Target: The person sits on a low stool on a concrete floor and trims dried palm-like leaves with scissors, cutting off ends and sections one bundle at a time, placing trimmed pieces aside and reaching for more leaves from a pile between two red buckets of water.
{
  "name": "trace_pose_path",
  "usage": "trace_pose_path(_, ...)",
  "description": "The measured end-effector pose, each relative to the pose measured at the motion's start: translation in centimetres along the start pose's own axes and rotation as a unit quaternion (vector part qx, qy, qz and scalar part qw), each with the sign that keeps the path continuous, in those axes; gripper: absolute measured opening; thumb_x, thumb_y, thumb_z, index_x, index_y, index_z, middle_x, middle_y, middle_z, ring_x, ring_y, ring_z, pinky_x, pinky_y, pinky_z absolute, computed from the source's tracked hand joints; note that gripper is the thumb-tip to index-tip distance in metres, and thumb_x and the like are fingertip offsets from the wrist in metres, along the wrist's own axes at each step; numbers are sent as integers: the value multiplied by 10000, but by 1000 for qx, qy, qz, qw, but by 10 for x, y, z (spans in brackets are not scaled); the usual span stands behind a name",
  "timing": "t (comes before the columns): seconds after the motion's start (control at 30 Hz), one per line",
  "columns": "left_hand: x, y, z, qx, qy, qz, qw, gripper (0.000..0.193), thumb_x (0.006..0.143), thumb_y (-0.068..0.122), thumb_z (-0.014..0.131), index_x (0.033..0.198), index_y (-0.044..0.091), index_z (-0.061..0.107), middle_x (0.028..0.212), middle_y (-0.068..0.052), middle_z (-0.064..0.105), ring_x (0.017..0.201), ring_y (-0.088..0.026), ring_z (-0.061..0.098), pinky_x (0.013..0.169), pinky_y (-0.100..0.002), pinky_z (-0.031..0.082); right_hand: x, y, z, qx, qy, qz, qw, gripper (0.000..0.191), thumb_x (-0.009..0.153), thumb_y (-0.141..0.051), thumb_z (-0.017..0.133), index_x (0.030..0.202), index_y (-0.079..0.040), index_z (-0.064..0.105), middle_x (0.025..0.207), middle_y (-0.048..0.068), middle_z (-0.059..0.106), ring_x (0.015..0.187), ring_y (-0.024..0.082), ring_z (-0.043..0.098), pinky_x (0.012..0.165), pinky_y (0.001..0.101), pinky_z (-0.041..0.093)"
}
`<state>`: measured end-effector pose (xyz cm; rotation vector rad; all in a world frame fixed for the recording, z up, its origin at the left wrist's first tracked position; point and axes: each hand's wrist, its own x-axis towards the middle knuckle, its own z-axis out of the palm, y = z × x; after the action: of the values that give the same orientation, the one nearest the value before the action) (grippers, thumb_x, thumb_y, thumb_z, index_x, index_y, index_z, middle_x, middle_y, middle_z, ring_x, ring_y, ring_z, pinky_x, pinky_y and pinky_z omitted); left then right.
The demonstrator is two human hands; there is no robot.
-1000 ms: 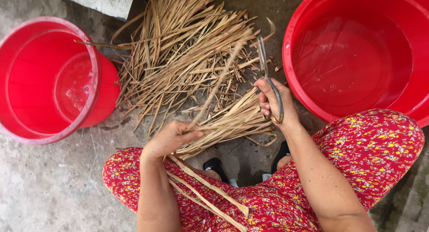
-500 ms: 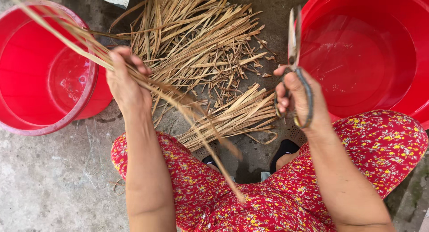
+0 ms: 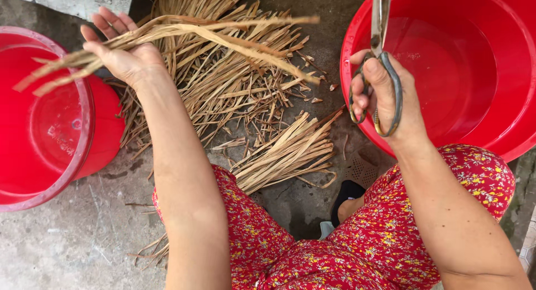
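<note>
Nearest: short bundle of cut tan dried-leaf strips (image 3: 287,153), laid parallel on the concrete floor (image 3: 67,245) by the knees. Right hand (image 3: 385,97), fingers closed through the loops of metal scissors (image 3: 381,61), blades upward, clear of the work. Left hand (image 3: 125,53), clamped on a sheaf of long tan strips (image 3: 184,36), raised level above the loose heap of strips (image 3: 223,89). Flanking: small red plastic bucket (image 3: 84,133) left, wide red plastic basin (image 3: 502,139) right.

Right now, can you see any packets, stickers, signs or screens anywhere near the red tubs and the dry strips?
None in view: no packets, labels, signs or screens.
Left hand: holds a bundle of dry tan strips over the pile.
Right hand: holds metal scissors, blades up.
Two plain red plastic tubs, left and right.
</note>
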<state>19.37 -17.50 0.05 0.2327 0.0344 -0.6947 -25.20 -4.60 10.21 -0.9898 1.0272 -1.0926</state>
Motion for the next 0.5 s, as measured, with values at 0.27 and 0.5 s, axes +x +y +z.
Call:
trace_pose_path(0.27, -55, -27, -83, 314, 336, -87, 883, 224, 996, 241, 582, 1108, 61, 655, 1066, -135, 647, 914, -213, 598, 901, -401, 526, -11, -2, 8, 2, -4, 34, 999, 480, 999, -423, 700, 1262, -37, 590, 808, 7, 577, 633, 74, 523, 543, 243, 474)
trace_pose_path(0.5, -102, -1, -127, 565, 322, -343, 678, 714, 1029, 515, 630, 1544, 97, 366, 1462, -246, 421, 1144, -298, 579, 877, -457, 477, -20, 0, 6, -17, -28, 10, 999, 426, 1065, -398, 670, 1281, -38, 595, 860, 22, 592, 681, 85, 535, 594, 257, 491)
